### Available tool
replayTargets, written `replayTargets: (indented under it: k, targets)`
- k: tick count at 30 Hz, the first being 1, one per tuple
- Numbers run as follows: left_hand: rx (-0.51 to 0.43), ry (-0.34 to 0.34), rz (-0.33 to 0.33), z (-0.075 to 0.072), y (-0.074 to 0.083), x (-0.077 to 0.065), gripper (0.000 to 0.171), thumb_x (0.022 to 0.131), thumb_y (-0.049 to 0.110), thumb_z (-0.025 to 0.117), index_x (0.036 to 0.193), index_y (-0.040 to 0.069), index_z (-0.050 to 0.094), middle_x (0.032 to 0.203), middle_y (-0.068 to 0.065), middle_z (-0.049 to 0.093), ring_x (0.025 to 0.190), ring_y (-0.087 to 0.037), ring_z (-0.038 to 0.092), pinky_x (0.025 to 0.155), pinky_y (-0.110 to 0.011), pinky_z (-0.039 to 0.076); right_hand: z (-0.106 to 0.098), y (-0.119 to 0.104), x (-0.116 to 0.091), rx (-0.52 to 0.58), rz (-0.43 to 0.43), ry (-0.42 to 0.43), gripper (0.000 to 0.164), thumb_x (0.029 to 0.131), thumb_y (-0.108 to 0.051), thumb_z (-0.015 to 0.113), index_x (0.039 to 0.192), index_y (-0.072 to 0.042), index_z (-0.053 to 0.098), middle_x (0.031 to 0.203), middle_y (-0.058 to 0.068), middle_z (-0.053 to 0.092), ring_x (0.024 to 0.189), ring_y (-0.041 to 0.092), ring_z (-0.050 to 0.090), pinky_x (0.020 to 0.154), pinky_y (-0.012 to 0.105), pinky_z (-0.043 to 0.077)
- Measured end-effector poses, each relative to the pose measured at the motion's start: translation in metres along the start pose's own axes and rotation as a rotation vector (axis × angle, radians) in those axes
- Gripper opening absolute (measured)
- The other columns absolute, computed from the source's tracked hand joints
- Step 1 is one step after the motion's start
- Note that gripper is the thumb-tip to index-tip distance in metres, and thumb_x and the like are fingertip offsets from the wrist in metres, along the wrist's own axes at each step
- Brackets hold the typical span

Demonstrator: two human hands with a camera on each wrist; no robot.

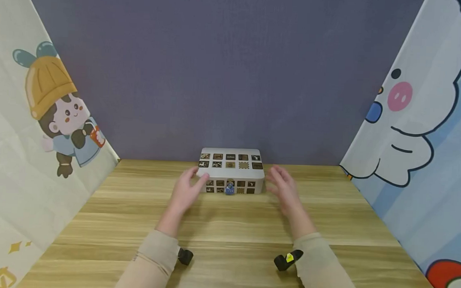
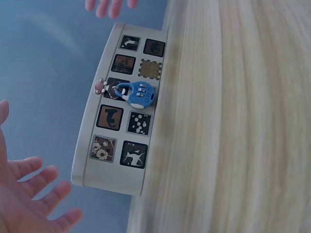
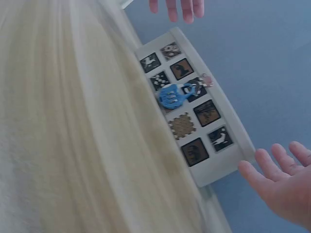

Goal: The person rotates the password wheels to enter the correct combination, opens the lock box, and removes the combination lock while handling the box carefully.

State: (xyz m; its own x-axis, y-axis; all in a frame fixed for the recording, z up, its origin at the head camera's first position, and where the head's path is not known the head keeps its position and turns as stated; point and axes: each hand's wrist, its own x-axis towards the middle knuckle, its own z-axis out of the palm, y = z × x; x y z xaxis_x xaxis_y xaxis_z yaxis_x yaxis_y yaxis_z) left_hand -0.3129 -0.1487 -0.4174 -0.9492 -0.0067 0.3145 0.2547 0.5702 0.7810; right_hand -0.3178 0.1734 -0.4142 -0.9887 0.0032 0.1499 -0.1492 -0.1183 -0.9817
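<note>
A white box (image 1: 230, 173) printed with small square pictures lies at the table's far edge. On its front hangs a blue combination padlock (image 2: 142, 94), its shackle through the metal hasp (image 2: 100, 86). My left hand (image 1: 186, 188) is at the box's left end, fingers spread, the thumb overlapping its front corner in the head view. At the other end my right hand (image 1: 284, 187) stands a little apart from the box, fingers loosely extended toward it. Both hands hold nothing. In the right wrist view the right fingertips (image 3: 248, 170) come close to the box's near end.
The wooden table (image 1: 226, 229) ends at a dark grey-blue wall (image 1: 233, 75) right behind the box. Cartoon-printed curtains hang at the left (image 1: 6, 151) and right (image 1: 456, 184). A small black camera (image 1: 185, 256) sits on the left wrist, another camera (image 1: 287, 260) on the right.
</note>
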Motion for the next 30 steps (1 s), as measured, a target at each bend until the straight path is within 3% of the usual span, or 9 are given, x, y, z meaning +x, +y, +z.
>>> replayTargets:
  k: [8,15,30]
  targets:
    - [-0.079,-0.017,-0.068,0.013,-0.004,-0.002,0.066,0.097,0.046,0.066,0.140,-0.002,0.053,0.132,-0.020,0.061,0.121,-0.036,0.059,0.103,-0.050,0.048,0.013,0.025,0.001,-0.004,0.110,-0.002,0.057,0.103,-0.035,0.061,0.142,0.004,0.047,0.142,0.026,0.051,0.133,0.043,0.048,0.106,0.059,0.042]
    - [-0.028,-0.101,-0.124,0.025,-0.011,-0.005,0.056,0.098,0.039,0.067,0.133,-0.004,0.059,0.126,-0.020,0.064,0.116,-0.036,0.061,0.101,-0.050,0.049,0.026,0.047,-0.001,-0.080,0.240,0.011,0.056,0.097,-0.032,0.070,0.137,0.002,0.053,0.137,0.026,0.055,0.127,0.042,0.054,0.100,0.052,0.050]
    - [0.026,-0.185,-0.122,0.041,-0.010,0.001,0.042,0.099,0.034,0.066,0.120,-0.002,0.067,0.115,-0.018,0.068,0.107,-0.034,0.064,0.096,-0.050,0.052,0.052,0.054,0.007,-0.159,0.258,-0.036,0.052,0.095,-0.021,0.071,0.137,0.005,0.053,0.128,0.024,0.060,0.109,0.039,0.064,0.082,0.045,0.060]
